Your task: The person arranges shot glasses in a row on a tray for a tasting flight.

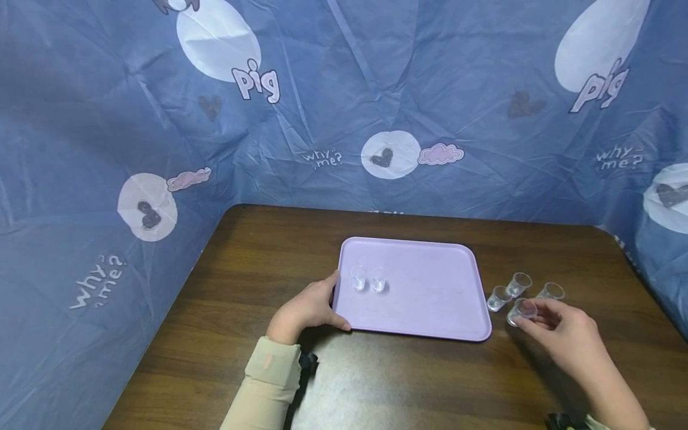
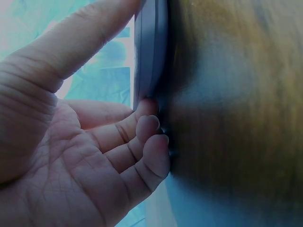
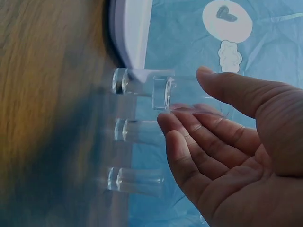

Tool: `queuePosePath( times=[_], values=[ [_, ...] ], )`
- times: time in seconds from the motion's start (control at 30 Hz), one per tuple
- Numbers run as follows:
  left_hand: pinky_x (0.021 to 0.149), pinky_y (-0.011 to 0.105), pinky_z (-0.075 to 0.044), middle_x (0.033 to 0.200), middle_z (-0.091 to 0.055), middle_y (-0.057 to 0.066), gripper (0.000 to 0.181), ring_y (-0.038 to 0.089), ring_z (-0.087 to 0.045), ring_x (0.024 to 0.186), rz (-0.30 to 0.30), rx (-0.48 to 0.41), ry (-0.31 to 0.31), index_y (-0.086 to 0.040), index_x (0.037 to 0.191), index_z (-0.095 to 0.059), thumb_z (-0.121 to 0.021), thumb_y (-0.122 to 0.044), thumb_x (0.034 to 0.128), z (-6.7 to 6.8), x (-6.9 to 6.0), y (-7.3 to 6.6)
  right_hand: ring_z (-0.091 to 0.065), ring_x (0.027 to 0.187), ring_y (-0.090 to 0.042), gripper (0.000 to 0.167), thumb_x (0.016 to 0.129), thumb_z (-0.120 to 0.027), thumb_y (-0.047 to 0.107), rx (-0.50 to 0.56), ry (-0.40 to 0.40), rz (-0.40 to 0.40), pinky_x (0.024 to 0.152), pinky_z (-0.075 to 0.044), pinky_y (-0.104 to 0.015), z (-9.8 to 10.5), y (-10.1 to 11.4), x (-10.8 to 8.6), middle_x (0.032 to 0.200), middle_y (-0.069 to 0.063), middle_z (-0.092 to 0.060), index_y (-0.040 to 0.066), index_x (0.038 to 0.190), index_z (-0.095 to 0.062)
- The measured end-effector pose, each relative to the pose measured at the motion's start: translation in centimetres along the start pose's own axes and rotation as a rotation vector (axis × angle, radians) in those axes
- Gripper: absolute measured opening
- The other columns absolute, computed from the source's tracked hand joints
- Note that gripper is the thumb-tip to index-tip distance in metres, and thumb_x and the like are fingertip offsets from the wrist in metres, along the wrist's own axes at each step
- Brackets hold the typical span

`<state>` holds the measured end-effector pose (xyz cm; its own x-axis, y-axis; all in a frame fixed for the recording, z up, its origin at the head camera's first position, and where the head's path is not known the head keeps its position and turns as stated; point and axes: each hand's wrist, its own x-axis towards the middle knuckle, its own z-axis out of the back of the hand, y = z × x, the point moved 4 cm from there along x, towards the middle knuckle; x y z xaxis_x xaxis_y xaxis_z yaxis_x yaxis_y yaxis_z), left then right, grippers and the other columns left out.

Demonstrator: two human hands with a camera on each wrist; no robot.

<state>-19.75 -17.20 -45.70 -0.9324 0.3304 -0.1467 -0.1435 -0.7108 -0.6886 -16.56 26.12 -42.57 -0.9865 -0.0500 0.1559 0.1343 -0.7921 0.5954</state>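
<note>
My right hand [image 1: 564, 334] pinches a small clear shot glass [image 1: 519, 311] between thumb and fingers. In the right wrist view this shot glass [image 3: 161, 93] is off the tabletop, its base clear of the wood. Three more shot glasses [image 1: 500, 298] stand close by, right of the lilac tray [image 1: 424, 316]. Two others [image 1: 358, 279] stand side by side on the tray's left part. At the tray's near left corner, my left hand [image 1: 309, 307] grips the rim, thumb at the front edge and fingers along the left side. The left wrist view has the fingertips [image 2: 154, 151] curled against the tray edge.
The brown wooden table [image 1: 387, 382] carries the tray and glasses. A blue printed cloth [image 1: 333, 107] hangs behind the table and along its sides. Dark straps [image 1: 307, 361] are on the wrists.
</note>
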Motion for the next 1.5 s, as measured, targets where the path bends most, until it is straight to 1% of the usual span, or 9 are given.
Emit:
queuePosePath(
  times=[0.17, 0.4, 0.57, 0.7, 0.87, 1.0, 1.23, 1.37, 1.5],
  values=[
    [0.099, 0.045, -0.045, 0.130, -0.060, 0.022, 0.115, 0.030, -0.058, 0.113, -0.007, -0.005, 0.005, 0.004, 0.153, -0.033, -0.100, -0.018, 0.0621, 0.1, -0.2, -0.2, -0.064, 0.072, -0.003, 0.037, 0.083, -0.088, 0.023, 0.019, -0.028, 0.041, 0.059, -0.049, -0.016, 0.0, 1.1, 0.1, 0.090, -0.009, -0.074, -0.002, 0.106, -0.074],
    [0.100, 0.045, -0.044, 0.133, -0.058, 0.022, 0.117, 0.030, -0.057, 0.116, -0.004, -0.004, 0.006, 0.003, 0.155, -0.031, -0.100, -0.018, 0.0627, 0.2, -0.2, -0.1, -0.062, 0.068, -0.002, 0.032, 0.079, -0.090, 0.014, 0.053, -0.059, 0.116, 0.059, -0.048, -0.014, -0.3, 2.6, 0.7, 0.083, -0.004, -0.072, -0.002, 0.102, -0.074],
    [0.099, 0.045, -0.044, 0.130, -0.060, 0.021, 0.116, 0.030, -0.058, 0.113, -0.010, -0.005, 0.003, 0.002, 0.154, -0.032, -0.100, -0.018, 0.0625, 0.1, -0.2, -0.1, -0.062, 0.069, -0.005, 0.033, 0.081, -0.088, 0.016, 0.069, -0.028, 0.105, 0.059, -0.049, -0.015, -0.9, 3.7, 1.2, 0.083, -0.003, -0.072, -0.003, 0.103, -0.074],
    [0.099, 0.045, -0.045, 0.128, -0.061, 0.021, 0.114, 0.030, -0.058, 0.112, -0.013, -0.005, 0.004, 0.001, 0.154, -0.033, -0.100, -0.018, 0.0625, 0.1, -0.3, -0.1, -0.064, 0.071, -0.008, 0.033, 0.081, -0.088, 0.014, 0.093, -0.005, 0.126, 0.060, -0.050, -0.017, -1.6, 4.6, 1.6, 0.086, -0.004, -0.071, -0.002, 0.106, -0.074],
    [0.100, 0.046, -0.044, 0.130, -0.060, 0.022, 0.114, 0.031, -0.058, 0.113, -0.014, 0.000, 0.008, 0.005, 0.153, -0.033, -0.100, -0.018, 0.0627, 0.1, -0.3, 0.0, -0.066, 0.074, -0.013, 0.034, 0.080, -0.088, 0.010, 0.115, 0.037, 0.138, 0.062, -0.053, -0.020, -2.7, 5.4, 2.0, 0.091, -0.007, -0.072, -0.003, 0.108, -0.073],
    [0.100, 0.045, -0.044, 0.131, -0.059, 0.023, 0.114, 0.031, -0.058, 0.114, -0.019, 0.008, 0.008, 0.006, 0.152, -0.034, -0.100, -0.019, 0.0626, 0.0, -0.3, 0.1, -0.067, 0.076, -0.015, 0.035, 0.080, -0.089, 0.013, 0.113, 0.065, 0.127, 0.063, -0.053, -0.023, -3.6, 6.0, 2.3, 0.090, -0.006, -0.072, -0.001, 0.108, -0.073],
    [0.098, 0.046, -0.045, 0.125, -0.062, 0.022, 0.113, 0.031, -0.059, 0.110, -0.021, 0.001, 0.008, 0.004, 0.152, -0.035, -0.100, -0.018, 0.0621, 0.1, -0.4, 0.1, -0.067, 0.079, -0.016, 0.034, 0.082, -0.088, 0.016, 0.145, 0.125, 0.119, 0.067, -0.054, -0.028, -5.5, 7.7, 3.1, 0.091, -0.005, -0.072, 0.000, 0.108, -0.074],
    [0.099, 0.045, -0.045, 0.128, -0.061, 0.022, 0.115, 0.031, -0.059, 0.111, -0.008, -0.004, 0.008, 0.004, 0.153, -0.033, -0.100, -0.018, 0.0620, 0.2, -0.4, 0.1, -0.067, 0.078, -0.015, 0.032, 0.081, -0.088, 0.015, 0.153, 0.148, 0.153, 0.068, -0.055, -0.030, -6.8, 8.7, 3.7, 0.090, -0.004, -0.072, 0.000, 0.106, -0.074],
    [0.097, 0.045, -0.046, 0.124, -0.062, 0.021, 0.114, 0.030, -0.059, 0.109, -0.018, -0.002, 0.008, 0.004, 0.152, -0.035, -0.100, -0.018, 0.0618, 0.1, -0.4, 0.2, -0.069, 0.077, -0.016, 0.031, 0.079, -0.089, 0.011, 0.170, 0.141, 0.194, 0.067, -0.056, -0.029, -7.9, 9.3, 4.2, 0.089, -0.005, -0.073, 0.000, 0.104, -0.074]
  ],
)
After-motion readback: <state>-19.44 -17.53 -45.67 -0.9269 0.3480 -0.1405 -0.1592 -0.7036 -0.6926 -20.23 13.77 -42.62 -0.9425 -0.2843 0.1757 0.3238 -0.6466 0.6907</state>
